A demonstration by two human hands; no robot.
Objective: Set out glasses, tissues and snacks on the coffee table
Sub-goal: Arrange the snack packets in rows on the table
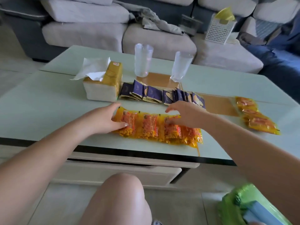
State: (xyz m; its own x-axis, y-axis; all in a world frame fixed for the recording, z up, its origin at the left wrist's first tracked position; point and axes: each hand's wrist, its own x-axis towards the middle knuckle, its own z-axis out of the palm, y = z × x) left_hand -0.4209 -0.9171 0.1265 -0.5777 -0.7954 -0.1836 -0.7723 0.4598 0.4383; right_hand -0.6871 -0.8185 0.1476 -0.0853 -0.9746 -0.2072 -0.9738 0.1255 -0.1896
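A row of orange-yellow snack packets (pixel 155 127) lies near the front edge of the pale coffee table (pixel 40 108). My left hand (pixel 105 119) rests on the row's left end, thumb and fingers touching the first packet. My right hand (pixel 183 116) presses on the packets at the right, fingers spread. Behind them lies a line of dark purple snack sachets (pixel 154 95). A yellow tissue pack (pixel 105 85) with a tissue sticking out stands to the left. Two clear glasses (pixel 143 60) (pixel 181 66) stand at the back. More orange packets (pixel 254 116) lie at the right.
A grey sofa (pixel 97 33) runs behind the table, with a white perforated basket (pixel 219 30) and a crumpled cloth (pixel 155 20) on it. A person's legs in jeans (pixel 279 62) are at the far right. A green plastic bag (pixel 248 207) sits on the floor by my knee (pixel 121 192).
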